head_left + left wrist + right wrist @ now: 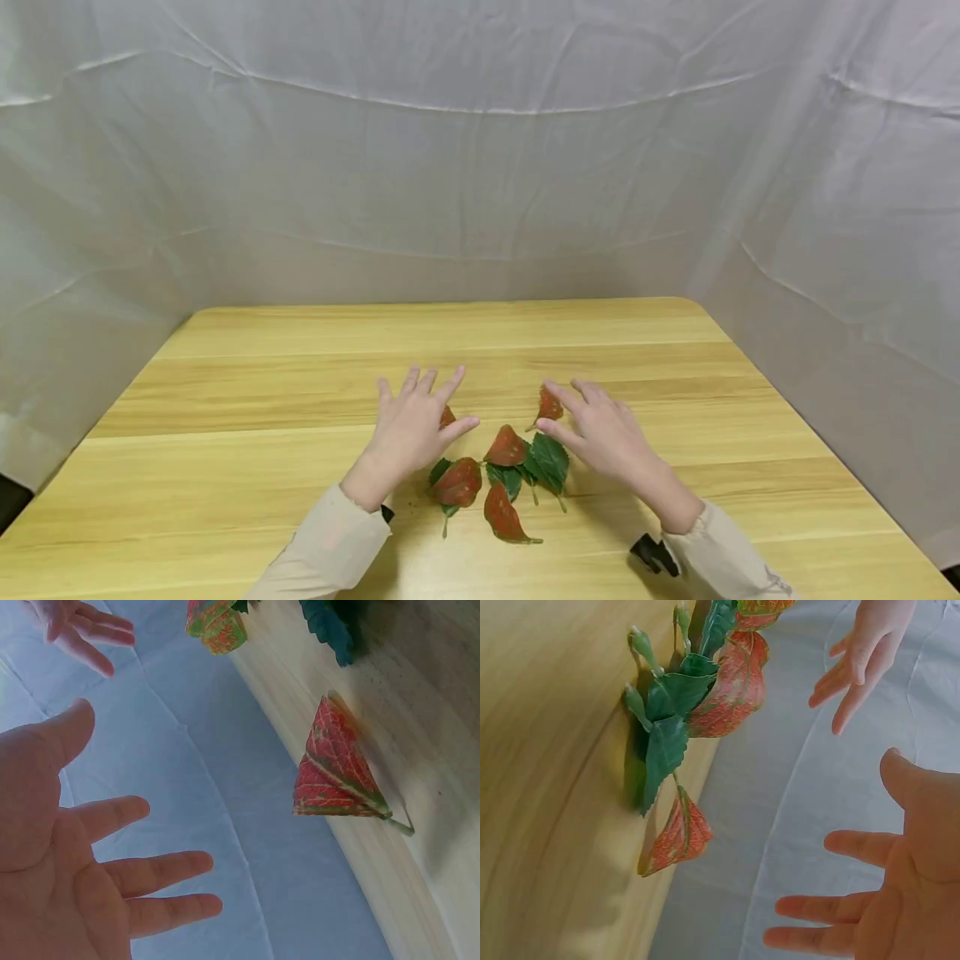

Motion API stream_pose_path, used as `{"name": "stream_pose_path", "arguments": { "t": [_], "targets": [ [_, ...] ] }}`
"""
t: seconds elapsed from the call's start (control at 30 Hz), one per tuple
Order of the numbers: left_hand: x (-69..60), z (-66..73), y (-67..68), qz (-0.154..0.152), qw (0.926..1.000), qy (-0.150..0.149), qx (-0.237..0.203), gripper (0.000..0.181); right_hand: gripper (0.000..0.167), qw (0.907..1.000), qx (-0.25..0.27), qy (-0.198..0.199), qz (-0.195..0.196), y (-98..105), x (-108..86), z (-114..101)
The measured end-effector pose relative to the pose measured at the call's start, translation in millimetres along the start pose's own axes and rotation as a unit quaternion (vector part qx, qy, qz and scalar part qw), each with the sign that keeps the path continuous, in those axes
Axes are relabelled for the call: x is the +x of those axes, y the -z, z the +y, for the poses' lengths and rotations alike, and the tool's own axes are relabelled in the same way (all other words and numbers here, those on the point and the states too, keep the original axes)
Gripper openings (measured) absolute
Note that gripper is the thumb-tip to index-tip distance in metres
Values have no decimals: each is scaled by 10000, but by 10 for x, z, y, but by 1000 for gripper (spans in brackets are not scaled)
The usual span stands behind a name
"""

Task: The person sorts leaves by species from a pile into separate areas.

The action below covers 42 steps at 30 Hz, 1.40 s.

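My left hand [411, 423] hovers with its fingers spread, holding nothing. Partly hidden behind it is a red leaf [447, 416], seen whole in the left wrist view as a folded red leaf [337, 769] with a short stem. To the right, my right hand [606, 427] is also empty, its fingers apart, close to another red leaf [550, 403]. Between and below the hands lie more red leaves, among them a middle one [506, 447], a left one [459, 482] and a front one [504, 514]. Green leaves [550, 460] with pale stems lie among them.
The leaves lie on a light wood-grain table [262, 467] with rounded far corners. Grey-white cloth [480, 183] hangs behind it and along both sides. Black straps [655, 554] show at the sleeve cuffs.
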State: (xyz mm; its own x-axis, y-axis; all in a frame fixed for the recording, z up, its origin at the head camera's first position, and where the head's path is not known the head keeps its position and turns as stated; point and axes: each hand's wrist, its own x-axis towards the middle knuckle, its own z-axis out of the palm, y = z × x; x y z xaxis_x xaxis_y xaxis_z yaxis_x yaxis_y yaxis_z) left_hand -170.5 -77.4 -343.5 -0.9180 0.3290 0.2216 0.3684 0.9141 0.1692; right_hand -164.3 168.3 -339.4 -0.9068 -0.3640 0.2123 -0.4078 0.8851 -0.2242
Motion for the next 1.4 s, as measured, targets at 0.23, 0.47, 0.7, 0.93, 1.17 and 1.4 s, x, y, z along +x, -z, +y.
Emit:
{"name": "stream_pose_path", "arguments": {
  "t": [0.23,0.47,0.7,0.93,1.17,1.4],
  "targets": [
    [18,-22,-50,362,9984,-372,-244,44,54,9991,414,-25,-65,-2,-7,36],
    [50,-36,-92,822,9934,-589,-539,25,40,9910,1267,133,-421,-42,-4,155],
    [73,-17,-79,524,9867,-675,-1380,18,37,9555,2679,305,-1201,-119,25,329],
    [99,3,-60,-71,9721,-595,-2267,19,36,9252,3368,-78,-1749,-193,24,396],
    [163,-10,-99,-415,9469,-767,-3095,15,36,9095,3621,-120,-2039,-212,55,437],
    [232,-21,-149,-782,9241,-793,-3657,16,34,9035,3687,-55,-2187,-240,77,462]
  ]
}}
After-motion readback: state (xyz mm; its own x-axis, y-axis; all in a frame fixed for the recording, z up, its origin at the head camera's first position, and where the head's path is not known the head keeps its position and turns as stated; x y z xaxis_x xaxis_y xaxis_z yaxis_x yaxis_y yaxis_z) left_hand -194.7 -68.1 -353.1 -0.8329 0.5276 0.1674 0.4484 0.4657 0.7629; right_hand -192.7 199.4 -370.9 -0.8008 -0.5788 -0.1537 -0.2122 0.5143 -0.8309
